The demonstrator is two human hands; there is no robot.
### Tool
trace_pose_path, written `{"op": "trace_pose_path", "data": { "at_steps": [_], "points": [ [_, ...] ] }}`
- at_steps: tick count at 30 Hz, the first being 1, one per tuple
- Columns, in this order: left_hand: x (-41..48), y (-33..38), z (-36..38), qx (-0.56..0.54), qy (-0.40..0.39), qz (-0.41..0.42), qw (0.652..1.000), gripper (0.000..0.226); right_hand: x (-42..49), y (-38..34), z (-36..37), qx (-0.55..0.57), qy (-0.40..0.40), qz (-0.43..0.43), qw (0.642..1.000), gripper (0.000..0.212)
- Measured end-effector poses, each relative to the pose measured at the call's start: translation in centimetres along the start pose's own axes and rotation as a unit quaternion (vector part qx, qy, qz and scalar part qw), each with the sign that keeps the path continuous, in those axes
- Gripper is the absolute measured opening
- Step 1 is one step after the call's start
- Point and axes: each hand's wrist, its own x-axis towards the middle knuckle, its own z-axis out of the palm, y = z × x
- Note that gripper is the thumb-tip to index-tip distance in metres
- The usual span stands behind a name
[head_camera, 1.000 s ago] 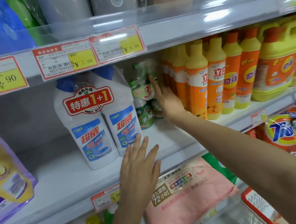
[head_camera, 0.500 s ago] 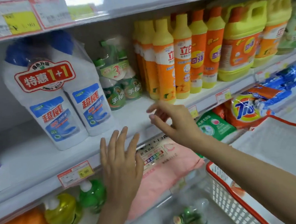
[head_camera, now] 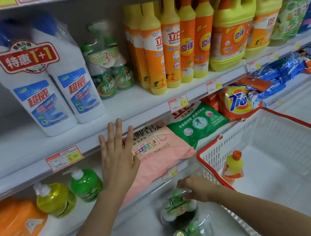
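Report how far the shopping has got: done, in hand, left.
Done: one yellow dish soap bottle sits in the white basket. In hand: the right hand grips the wrapped pack of green bottles low beside the basket; the left hand is open before the shelf edge. Left: likely lifting that pack into the basket.

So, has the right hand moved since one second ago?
Yes. The right hand was up at the green spray bottles; now it is well below the shelf edge under them, down at the green bottle pack.
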Motion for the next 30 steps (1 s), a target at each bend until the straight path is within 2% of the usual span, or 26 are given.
{"op": "trace_pose_path", "data": {
  "at_steps": [4,8,10,13,15,17,20,22,24,26,28,30],
  "points": [
    [-0.9,-0.5,0.2,-0.074,0.022,0.031,0.997,0.068,-0.6,-0.8,-3.2,0.065,0.086,-0.008,0.994,0.043],
    [-1.6,-0.6,0.2,-0.196,0.034,0.079,0.977,0.051,-3.6,-1.4,-9.8,0.204,0.17,-0.054,0.963,0.03],
    [-1.4,-0.2,-0.6,-0.312,-0.016,0.031,0.949,0.059,-5.3,-2.0,-13.0,0.267,0.212,-0.092,0.936,0.031],
    [-0.7,0.8,-1.8,-0.419,-0.136,-0.044,0.897,0.093,-7.4,-3.3,-17.4,0.303,0.275,-0.143,0.901,0.027],
    [-0.7,1.3,-2.1,-0.469,-0.188,-0.05,0.861,0.093,-8.3,-4.2,-20.0,0.33,0.309,-0.168,0.876,0.03],
    [-0.7,1.7,-2.7,-0.53,-0.176,-0.064,0.827,0.082,-8.8,-4.9,-22.0,0.38,0.328,-0.175,0.847,0.034],
    [0.4,1.7,-4.2,-0.576,-0.104,-0.09,0.806,0.071,-8.9,-6.1,-24.0,0.45,0.368,-0.177,0.794,0.035],
    [1.4,1.7,-5.5,-0.587,-0.066,-0.097,0.801,0.063,-8.6,-6.8,-25.0,0.455,0.42,-0.144,0.772,0.055],
    [2.2,1.7,-6.7,-0.593,-0.026,-0.097,0.799,0.056,-8.2,-7.4,-25.5,0.437,0.44,-0.104,0.777,0.076],
    [2.9,1.6,-7.8,-0.577,0.023,-0.097,0.81,0.053,-7.8,-7.7,-25.4,0.426,0.408,-0.088,0.803,0.089],
    [3.9,1.2,-8.8,-0.556,0.065,-0.098,0.823,0.051,-7.2,-8.0,-25.2,0.4,0.357,-0.101,0.838,0.084],
    [5.0,0.6,-9.6,-0.536,0.104,-0.097,0.832,0.053,-6.1,-8.4,-25.6,0.381,0.357,-0.133,0.842,0.067]
  ]
}}
